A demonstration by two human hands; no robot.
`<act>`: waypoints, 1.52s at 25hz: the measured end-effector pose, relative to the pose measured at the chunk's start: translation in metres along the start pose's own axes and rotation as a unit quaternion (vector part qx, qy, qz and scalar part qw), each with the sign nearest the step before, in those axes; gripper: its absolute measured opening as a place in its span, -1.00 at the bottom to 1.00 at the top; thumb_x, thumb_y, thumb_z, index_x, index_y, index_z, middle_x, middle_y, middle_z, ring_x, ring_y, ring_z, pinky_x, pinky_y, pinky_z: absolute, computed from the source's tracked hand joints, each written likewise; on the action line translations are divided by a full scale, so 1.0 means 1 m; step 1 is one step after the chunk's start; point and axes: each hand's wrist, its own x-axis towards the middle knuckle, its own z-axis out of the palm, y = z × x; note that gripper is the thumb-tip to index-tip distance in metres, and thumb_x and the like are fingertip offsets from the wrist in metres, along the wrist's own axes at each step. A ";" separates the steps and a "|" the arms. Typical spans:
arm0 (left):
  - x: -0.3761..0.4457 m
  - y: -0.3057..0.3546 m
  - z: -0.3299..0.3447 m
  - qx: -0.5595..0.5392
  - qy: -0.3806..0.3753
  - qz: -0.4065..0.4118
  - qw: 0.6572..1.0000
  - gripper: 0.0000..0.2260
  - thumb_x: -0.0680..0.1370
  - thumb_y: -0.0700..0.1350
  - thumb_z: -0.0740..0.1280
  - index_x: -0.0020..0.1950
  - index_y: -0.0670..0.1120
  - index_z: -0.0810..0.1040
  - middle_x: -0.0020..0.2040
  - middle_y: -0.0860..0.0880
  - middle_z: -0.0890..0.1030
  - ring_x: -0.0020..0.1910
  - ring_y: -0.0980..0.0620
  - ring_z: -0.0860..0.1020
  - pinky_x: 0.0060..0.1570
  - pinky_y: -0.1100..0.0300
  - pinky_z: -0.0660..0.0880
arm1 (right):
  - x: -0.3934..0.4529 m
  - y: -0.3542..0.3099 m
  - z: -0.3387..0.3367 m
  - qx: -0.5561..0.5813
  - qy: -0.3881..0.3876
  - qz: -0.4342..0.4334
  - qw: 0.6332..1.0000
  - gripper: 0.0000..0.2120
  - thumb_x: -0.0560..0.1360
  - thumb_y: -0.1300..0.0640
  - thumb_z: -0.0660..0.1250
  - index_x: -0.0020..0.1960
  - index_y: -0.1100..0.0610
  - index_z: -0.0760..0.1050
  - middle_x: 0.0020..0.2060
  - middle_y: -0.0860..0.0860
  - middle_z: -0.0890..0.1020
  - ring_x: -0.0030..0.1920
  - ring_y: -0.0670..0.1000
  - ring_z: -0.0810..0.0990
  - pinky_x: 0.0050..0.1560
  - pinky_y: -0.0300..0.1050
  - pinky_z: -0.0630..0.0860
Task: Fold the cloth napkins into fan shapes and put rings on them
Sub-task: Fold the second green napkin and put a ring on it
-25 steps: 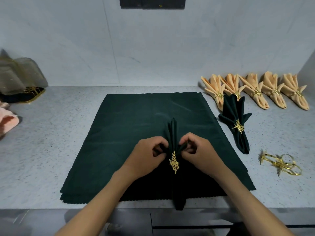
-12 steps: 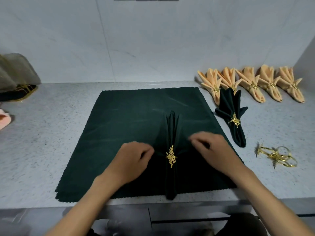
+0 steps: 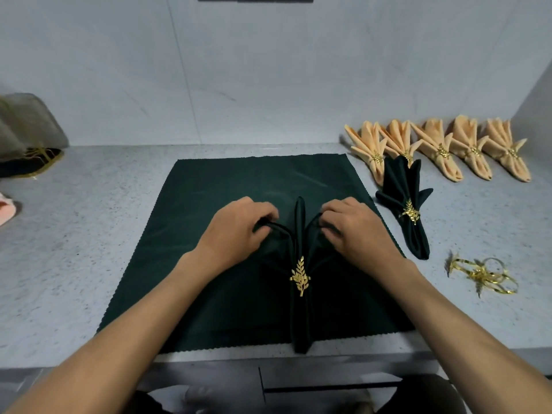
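The dark green napkin is showing as matt cloth with a faint sheen, and its leaf ring is gleaming as shiny gold metal. The counter is looking like speckled, smooth grey stone.

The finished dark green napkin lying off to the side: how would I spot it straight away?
Look at the right side of the grey counter, just past the flat green cloth. Below the row of peach napkins lies the finished green napkin, fanned and cinched by a gold leaf ring. It is the only dark fan there, and no hand touches it.
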 end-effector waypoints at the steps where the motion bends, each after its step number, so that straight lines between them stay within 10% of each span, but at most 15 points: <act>1: -0.011 -0.005 -0.002 -0.001 0.006 -0.013 1.000 -0.86 0.42 -0.20 0.45 -0.07 0.00 0.61 -0.22 0.06 0.60 -0.20 0.00 0.52 -0.20 -0.02 0.54 | -0.010 0.004 0.001 0.004 0.009 0.025 1.000 -0.93 0.42 0.21 0.46 -0.12 0.14 0.59 -0.03 -0.01 0.62 -0.09 0.09 0.53 -0.13 0.02 0.53; 9: -0.091 0.001 0.004 -0.033 0.043 -0.172 0.984 -0.73 0.41 -0.01 0.52 0.05 0.05 0.55 -0.06 0.17 0.52 -0.12 0.12 0.51 -0.09 0.17 0.47 | -0.073 -0.024 -0.014 0.085 0.094 0.276 0.953 -0.87 0.51 0.06 0.39 -0.03 0.08 0.48 -0.09 -0.10 0.51 -0.14 -0.03 0.51 -0.20 -0.11 0.43; 14: -0.076 0.041 0.038 -0.079 -0.073 -0.083 0.991 -0.62 0.48 0.22 0.25 0.12 0.01 0.62 0.01 0.14 0.58 -0.03 0.12 0.49 0.02 0.12 0.48 | -0.049 -0.085 -0.012 0.143 -0.093 0.327 0.930 -0.43 0.40 -0.49 0.18 -0.32 0.03 0.46 -0.44 -0.09 0.54 -0.37 -0.07 0.53 -0.29 -0.06 0.50; 19: -0.065 0.055 0.063 -0.096 -0.061 -0.075 0.991 -0.69 0.45 0.09 0.36 0.10 -0.03 0.66 0.30 0.07 0.48 0.18 0.05 0.43 0.21 0.06 0.43 | -0.031 -0.079 -0.005 0.131 -0.100 0.389 0.906 -0.52 0.42 -0.37 0.27 -0.23 0.07 0.41 -0.33 -0.06 0.54 -0.27 0.00 0.53 -0.32 -0.08 0.41; 29: -0.051 0.061 0.073 -0.095 -0.041 -0.061 0.993 -0.73 0.45 0.13 0.30 -0.02 0.02 0.67 0.24 0.09 0.53 0.16 0.09 0.46 0.18 0.09 0.47 | -0.042 -0.058 -0.021 0.088 -0.005 0.366 0.926 -0.57 0.43 -0.27 0.29 -0.30 0.08 0.33 -0.42 -0.06 0.46 -0.39 -0.02 0.47 -0.38 -0.10 0.35; 38: -0.031 0.079 0.099 -0.005 -0.055 -0.062 0.997 -0.75 0.53 0.19 0.17 0.10 0.17 0.54 0.27 0.19 0.49 0.26 0.14 0.42 0.11 0.16 0.28 | -0.069 0.154 -0.114 -0.070 0.075 0.481 0.871 -0.59 0.46 -0.21 0.34 -0.35 0.09 0.43 -0.43 0.04 0.53 -0.42 -0.02 0.42 -0.41 -0.20 0.19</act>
